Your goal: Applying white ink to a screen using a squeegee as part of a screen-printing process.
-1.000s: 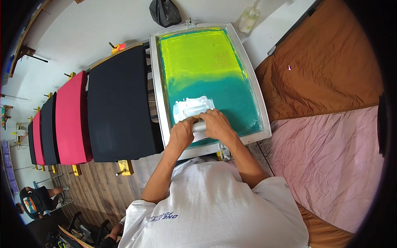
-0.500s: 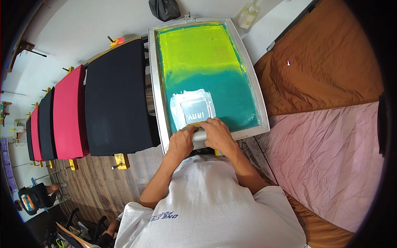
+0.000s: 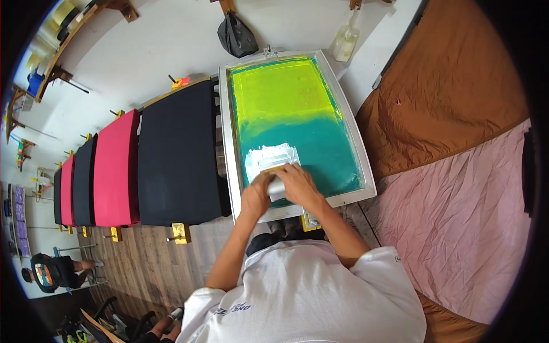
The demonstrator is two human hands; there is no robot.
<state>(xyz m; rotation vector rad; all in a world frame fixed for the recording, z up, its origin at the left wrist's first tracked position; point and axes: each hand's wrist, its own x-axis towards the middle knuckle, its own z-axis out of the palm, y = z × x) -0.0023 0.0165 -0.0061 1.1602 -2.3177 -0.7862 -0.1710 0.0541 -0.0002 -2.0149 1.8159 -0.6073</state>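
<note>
Plainly, you are standing at a pale-framed screen (image 3: 230,143) with teal and yellow-green mesh (image 3: 320,143); a smooth white wall (image 3: 160,46) is stretching at eleven o'clock, a plank-patterned floor (image 3: 148,263) at eight. Crinkled brown sheet (image 3: 434,86) and pink sheet (image 3: 440,223) are spreading at two and four. Your left hand (image 3: 256,197) and right hand (image 3: 299,186) are gripping a smooth pale squeegee (image 3: 277,187), fingers curled, at seven o'clock on the screen, beside smeared white paste (image 3: 254,163).
</note>
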